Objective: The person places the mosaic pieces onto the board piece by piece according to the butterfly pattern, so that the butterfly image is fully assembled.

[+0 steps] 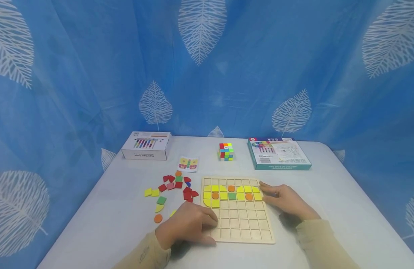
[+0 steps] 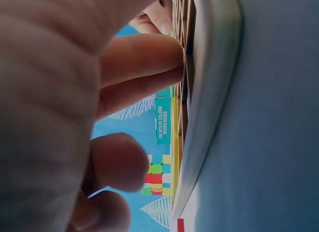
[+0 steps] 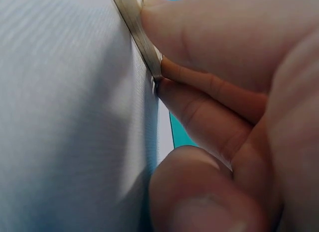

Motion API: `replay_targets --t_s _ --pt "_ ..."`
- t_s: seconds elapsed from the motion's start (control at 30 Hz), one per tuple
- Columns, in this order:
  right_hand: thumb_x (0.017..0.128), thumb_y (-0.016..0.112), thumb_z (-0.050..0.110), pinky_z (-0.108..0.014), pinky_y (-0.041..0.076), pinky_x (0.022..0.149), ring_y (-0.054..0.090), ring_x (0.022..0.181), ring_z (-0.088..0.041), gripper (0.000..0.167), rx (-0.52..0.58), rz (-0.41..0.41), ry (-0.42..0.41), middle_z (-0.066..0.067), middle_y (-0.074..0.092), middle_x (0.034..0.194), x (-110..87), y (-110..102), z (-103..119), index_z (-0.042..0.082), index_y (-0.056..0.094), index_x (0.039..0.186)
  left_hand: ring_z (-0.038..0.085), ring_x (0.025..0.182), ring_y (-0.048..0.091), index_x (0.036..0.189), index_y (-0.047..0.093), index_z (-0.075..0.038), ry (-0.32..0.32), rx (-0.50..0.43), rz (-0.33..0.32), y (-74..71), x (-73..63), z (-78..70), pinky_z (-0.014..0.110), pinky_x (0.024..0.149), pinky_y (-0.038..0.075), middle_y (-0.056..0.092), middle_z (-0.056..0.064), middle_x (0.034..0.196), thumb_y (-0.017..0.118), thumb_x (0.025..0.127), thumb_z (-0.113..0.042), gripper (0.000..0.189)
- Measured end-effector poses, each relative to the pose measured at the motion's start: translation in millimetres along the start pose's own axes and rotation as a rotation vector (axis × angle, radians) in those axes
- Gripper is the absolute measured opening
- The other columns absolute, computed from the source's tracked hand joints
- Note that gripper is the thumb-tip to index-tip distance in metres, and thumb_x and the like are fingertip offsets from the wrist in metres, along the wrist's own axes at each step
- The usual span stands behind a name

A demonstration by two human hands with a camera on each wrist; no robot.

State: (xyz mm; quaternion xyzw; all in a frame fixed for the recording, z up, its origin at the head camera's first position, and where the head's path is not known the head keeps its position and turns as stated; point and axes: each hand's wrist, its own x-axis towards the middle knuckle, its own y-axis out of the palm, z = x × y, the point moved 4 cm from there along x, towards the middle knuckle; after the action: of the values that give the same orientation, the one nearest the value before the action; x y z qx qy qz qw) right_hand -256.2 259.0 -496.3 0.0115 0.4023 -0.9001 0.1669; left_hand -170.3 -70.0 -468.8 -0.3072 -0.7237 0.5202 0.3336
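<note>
A wooden grid board [image 1: 240,223] lies on the table, its upper rows filled with yellow pieces [image 1: 207,195], orange discs [image 1: 231,188] and a green square [image 1: 232,196]. My left hand [image 1: 190,222] is at the board's lower left, two fingertips touching the grid while the other fingers bend clear of it in the left wrist view. Along the right side, my right hand [image 1: 287,201] touches the board's edge [image 3: 142,35] with thumb and fingertips, the fingers mostly extended. Neither hand visibly holds a loose piece.
Loose red pieces [image 1: 178,185], yellow squares [image 1: 155,192], a green square [image 1: 161,200] and an orange disc [image 1: 158,218] lie left of the board. Behind are a butterfly pattern card [image 1: 188,164], a puzzle cube [image 1: 226,152], a white box [image 1: 145,146] and a teal-edged box [image 1: 279,154].
</note>
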Motion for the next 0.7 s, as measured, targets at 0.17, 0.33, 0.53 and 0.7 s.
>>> replay_targets --t_s 0.17,0.33,0.53,0.7 --pt "0.092 0.074 0.042 -0.062 0.027 0.119 0.032 0.151 -0.037 0.053 -0.004 0.001 0.019 0.006 0.049 0.156 0.1 0.2 0.7 0.022 0.065 0.140 -0.008 0.101 0.068 0.115 0.080 -0.031 -0.048 -0.020 -0.009 -3.0 -1.9 4.5 0.011 0.079 0.050 0.074 -0.023 0.111 0.081 0.081 -0.060 0.045" --pt "0.092 0.074 0.043 -0.062 0.027 0.118 0.032 0.151 -0.038 0.053 -0.006 0.003 0.021 0.006 0.048 0.156 0.5 0.6 1.2 0.022 0.064 0.140 0.007 0.102 0.072 0.109 0.082 -0.025 -0.374 0.013 -0.227 -33.6 -18.0 39.1 0.026 0.081 0.057 0.077 -0.013 0.110 0.082 0.085 -0.044 0.030" --pt "0.092 0.074 0.045 -0.062 0.027 0.118 0.033 0.151 -0.037 0.055 -0.003 0.008 0.025 0.006 0.048 0.156 0.8 -0.1 1.3 0.023 0.064 0.141 0.034 0.117 0.065 0.123 0.076 -0.018 -0.974 -0.003 -0.171 -65.2 -68.1 95.6 0.054 0.092 0.056 0.070 0.010 0.128 0.079 0.091 -0.025 0.033" --pt "0.092 0.074 0.046 -0.063 0.028 0.118 0.033 0.151 -0.037 0.055 -0.009 0.010 0.032 0.006 0.049 0.156 0.9 0.4 0.9 0.023 0.064 0.141 0.038 0.121 0.061 0.127 0.073 -0.014 -1.044 -0.076 -0.036 -65.0 -91.0 115.8 0.059 0.096 0.052 0.068 0.014 0.132 0.081 0.087 -0.016 0.040"
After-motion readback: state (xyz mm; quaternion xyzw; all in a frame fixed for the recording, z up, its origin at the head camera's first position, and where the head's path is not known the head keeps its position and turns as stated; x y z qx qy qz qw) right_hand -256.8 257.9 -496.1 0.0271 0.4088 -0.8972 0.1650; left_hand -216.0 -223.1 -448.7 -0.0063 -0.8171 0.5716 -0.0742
